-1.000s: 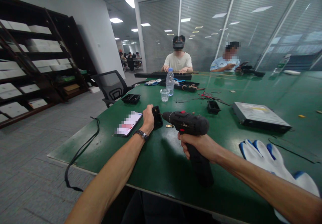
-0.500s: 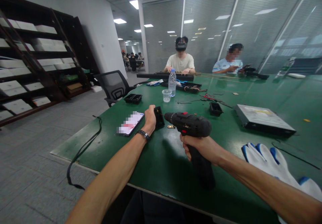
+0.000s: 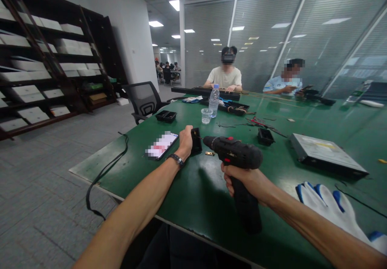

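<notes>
My right hand [image 3: 241, 179] is wrapped round the handle of a black cordless drill [image 3: 237, 152], which points left. Its bit reaches toward the inside of a small black plastic box [image 3: 197, 142]; whether the tip touches a screw cannot be made out. My left hand [image 3: 186, 140] grips that box by its left side and tilts it up on the table, open side facing the drill. On the green surface just below the drill's chuck lies a small brass-coloured piece [image 3: 209, 153]. A phone [image 3: 163, 146] with a lit screen rests left of my left hand.
Beyond my hands stand a plastic cup [image 3: 206, 117] and a water bottle [image 3: 214, 101]. Other black boxes [image 3: 265, 136] sit left and right. A metal disc drive [image 3: 328, 154] and white-blue gloves [image 3: 326, 204] lie on the right. Two people sit across the green table [image 3: 121, 180].
The whole view has shifted, so the scene appears further right. Both hands keep their grips, and the drill and box hold nearly the same position relative to each other.
</notes>
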Motion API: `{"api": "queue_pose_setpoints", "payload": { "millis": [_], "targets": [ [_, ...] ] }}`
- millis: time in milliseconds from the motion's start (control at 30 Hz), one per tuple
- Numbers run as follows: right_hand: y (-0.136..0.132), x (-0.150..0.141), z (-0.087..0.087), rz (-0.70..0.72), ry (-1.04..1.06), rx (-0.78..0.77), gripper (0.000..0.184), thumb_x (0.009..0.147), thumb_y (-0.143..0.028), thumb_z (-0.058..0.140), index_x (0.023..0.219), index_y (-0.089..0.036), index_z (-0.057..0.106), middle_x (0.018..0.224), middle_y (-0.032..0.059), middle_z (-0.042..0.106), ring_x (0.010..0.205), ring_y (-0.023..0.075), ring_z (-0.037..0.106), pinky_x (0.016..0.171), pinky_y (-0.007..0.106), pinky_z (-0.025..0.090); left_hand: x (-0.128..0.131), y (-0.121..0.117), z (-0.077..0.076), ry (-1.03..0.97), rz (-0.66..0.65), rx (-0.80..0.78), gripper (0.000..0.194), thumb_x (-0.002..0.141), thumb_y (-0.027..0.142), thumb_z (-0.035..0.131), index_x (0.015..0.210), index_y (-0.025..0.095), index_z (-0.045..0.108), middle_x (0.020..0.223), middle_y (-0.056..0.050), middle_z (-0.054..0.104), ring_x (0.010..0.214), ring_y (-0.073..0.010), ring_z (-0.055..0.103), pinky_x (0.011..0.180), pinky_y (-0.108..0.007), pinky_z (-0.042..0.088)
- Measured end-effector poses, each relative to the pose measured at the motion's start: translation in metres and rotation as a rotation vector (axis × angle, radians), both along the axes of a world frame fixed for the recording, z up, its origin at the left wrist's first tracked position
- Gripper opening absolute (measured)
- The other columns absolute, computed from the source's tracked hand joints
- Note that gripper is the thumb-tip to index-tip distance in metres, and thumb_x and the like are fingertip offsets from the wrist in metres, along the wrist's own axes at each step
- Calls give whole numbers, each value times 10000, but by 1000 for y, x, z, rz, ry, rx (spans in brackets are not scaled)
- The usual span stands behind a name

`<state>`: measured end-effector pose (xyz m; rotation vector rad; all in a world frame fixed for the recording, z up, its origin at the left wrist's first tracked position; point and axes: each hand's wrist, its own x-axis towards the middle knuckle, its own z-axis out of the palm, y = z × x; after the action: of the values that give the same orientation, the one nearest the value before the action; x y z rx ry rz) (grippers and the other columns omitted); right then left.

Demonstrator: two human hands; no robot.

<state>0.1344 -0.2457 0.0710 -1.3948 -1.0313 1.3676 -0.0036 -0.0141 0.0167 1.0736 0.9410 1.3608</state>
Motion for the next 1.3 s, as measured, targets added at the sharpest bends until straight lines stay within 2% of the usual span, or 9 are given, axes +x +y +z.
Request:
{"api": "queue_pose_setpoints", "payload": {
  "millis": [200, 367, 633, 867, 1100, 1300],
  "targets": [
    [2, 0, -3, -24, 2, -6, 342, 668, -462, 823, 804, -217, 628, 628, -36, 612, 512, 144, 584, 533, 299, 524, -1, -1, 0, 20, 37, 13, 388, 968, 473, 612, 671, 268, 469, 653, 36, 440, 635, -158, 420, 585, -313, 331],
    [2, 2, -9, -34, -4, 2, 399, 700, -506, 869, 847, -217, 638, 630, -39, 614, 515, 149, 591, 532, 301, 530, -1, -2, 0, 17, 7, 4, 386, 986, 465, 609, 684, 264, 480, 656, 33, 445, 636, -162, 436, 596, -316, 320],
    [-2, 1, 2, 5, -34, 0, 426, 694, -517, 884, 839, -205, 632, 644, -39, 618, 528, 146, 606, 569, 304, 528, 0, -1, -3, 3, 3, 16, 412, 972, 493, 626, 677, 270, 444, 652, 37, 426, 634, -159, 407, 603, -326, 306],
    [-2, 6, -5, 8, -8, 8, 439, 740, -527, 898, 882, -202, 640, 659, -32, 632, 535, 153, 610, 577, 311, 516, 0, 0, -3, 23, -3, 26, 402, 970, 497, 611, 685, 274, 436, 648, 34, 407, 649, -165, 398, 609, -329, 297],
    [-6, 3, -4, -1, 32, 33, 403, 815, -484, 915, 890, -191, 650, 693, -31, 642, 559, 148, 623, 601, 304, 534, 0, -2, -3, -2, -24, 24, 391, 947, 523, 598, 688, 278, 437, 646, 37, 402, 632, -168, 401, 598, -324, 307],
    [-2, 11, -14, 41, 40, -14, 478, 843, -577, 929, 907, -185, 663, 697, -15, 646, 565, 157, 623, 606, 313, 530, -1, -1, -3, 42, 3, 62, 381, 941, 509, 566, 673, 279, 424, 654, 32, 387, 648, -166, 375, 610, -333, 289]
  ]
}}
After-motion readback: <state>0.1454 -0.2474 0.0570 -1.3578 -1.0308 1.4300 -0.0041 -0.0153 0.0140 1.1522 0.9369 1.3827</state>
